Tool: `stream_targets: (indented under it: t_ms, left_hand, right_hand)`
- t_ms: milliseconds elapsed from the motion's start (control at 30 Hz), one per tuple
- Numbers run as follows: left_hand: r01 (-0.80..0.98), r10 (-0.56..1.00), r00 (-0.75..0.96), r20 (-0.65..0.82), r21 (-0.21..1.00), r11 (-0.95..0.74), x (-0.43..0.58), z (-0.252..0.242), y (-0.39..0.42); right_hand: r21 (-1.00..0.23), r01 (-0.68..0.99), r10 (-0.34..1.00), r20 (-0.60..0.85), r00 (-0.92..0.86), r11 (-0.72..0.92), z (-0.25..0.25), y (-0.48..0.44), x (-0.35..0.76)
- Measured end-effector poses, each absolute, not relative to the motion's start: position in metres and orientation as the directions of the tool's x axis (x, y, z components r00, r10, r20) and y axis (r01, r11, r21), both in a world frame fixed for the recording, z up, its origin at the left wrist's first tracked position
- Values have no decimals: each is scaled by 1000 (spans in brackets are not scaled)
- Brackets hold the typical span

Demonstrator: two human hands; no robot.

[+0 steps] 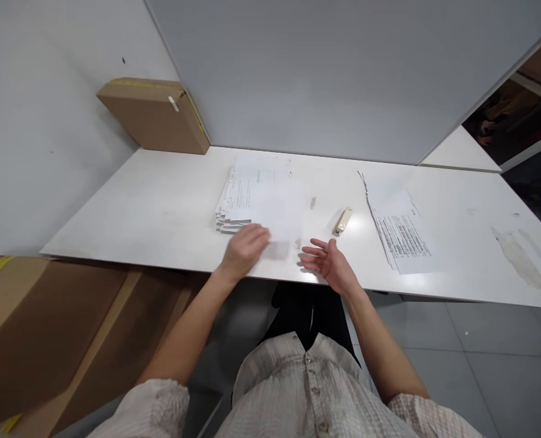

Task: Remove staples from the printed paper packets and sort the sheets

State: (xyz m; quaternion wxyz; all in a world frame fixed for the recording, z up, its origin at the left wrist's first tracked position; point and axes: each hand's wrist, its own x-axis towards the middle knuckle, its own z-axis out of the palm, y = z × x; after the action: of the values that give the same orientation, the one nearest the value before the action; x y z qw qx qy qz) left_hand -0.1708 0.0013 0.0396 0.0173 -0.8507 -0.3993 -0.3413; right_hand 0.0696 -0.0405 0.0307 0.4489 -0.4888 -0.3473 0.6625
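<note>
My left hand [246,248] pinches the near edge of a white sheet [277,213], which lies partly over a fanned stack of printed papers [243,188] on the white table. Just right of the sheet, my right hand [326,263] is palm up with its fingers apart and nothing in it. A cream stapler [342,221] rests on the table beyond my right hand. Farther right lies a second pile of printed papers [400,234], its sheets slightly spread.
A cardboard box [156,115] stands at the table's back left corner, against the wall. Large cardboard boxes [47,328] are below the table at the left. Tape residue [528,261] marks the white table [115,213] at the far right. A grey panel [320,79] rises behind.
</note>
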Motion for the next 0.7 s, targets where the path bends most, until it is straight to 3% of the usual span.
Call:
stream_targets:
  t_ms: [67,167,267,367,567,700]
  left_hand:
    - [560,578,599,555,226,-797,-159,39,-17]
    - [451,499,685,532,228,-863,-152,37,-21]
    - [645,656,512,554,256,-720,-162,39,6]
    - [831,797,365,481,217,-512,-178,42,40]
    - [862,811,433,393,81,-500,-191,38,59]
    - [880,837,336,432,174,-442,-187,36,56]
  right_hand:
    - [-807,-394,898,-406,-171,-440,29,-32,65]
    - [-805,-390,885,-460,-66,-447,22,-28,65]
    - [-813,-323,862,-507,-16,-484,15,-37,73]
    - [-813,-275,849,-528,-27,-514,13,-49,82]
    - [-798,-273,836,-546,-48,-537,17,-59,88]
    - [-796,-284,838,-543,-55,-535,17,-57,86]
